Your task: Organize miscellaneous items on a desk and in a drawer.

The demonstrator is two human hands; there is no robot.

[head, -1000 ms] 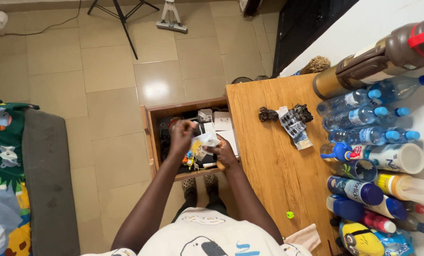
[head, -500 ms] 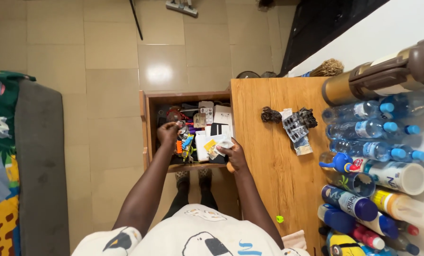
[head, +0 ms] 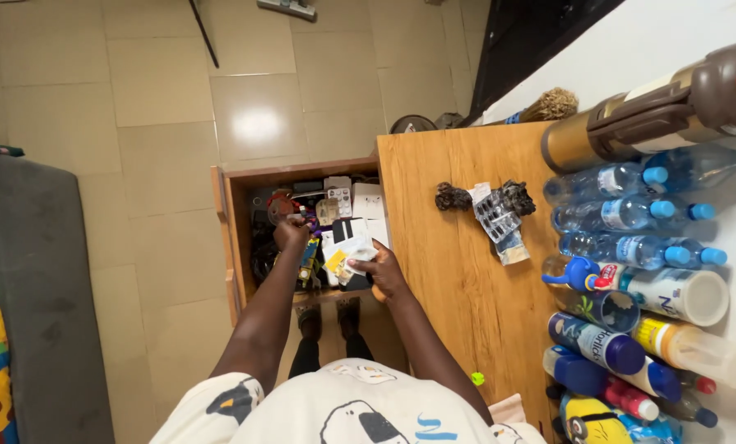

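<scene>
Rummaging cluttered wooden drawer [head: 235,238], left hand [head: 290,233] fisted, right hand [head: 382,270] pinching crumpled white paper [head: 353,251]

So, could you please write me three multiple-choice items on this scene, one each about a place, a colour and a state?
1. Where is the left hand?
A. inside the open drawer
B. on the wooden table top
C. on the floor tiles

2. What colour are the caps of the clear water bottles lying on the table?
A. red
B. blue
C. green

3. What is the right hand doing?
A. hanging empty
B. gripping a bottle
C. holding a white packet

Answers:
1 A: the left hand reaches in among the clutter of the drawer.
2 B: each clear bottle ends in a blue cap.
3 C: its fingers close on the white packet at the drawer's edge by the table.
</scene>
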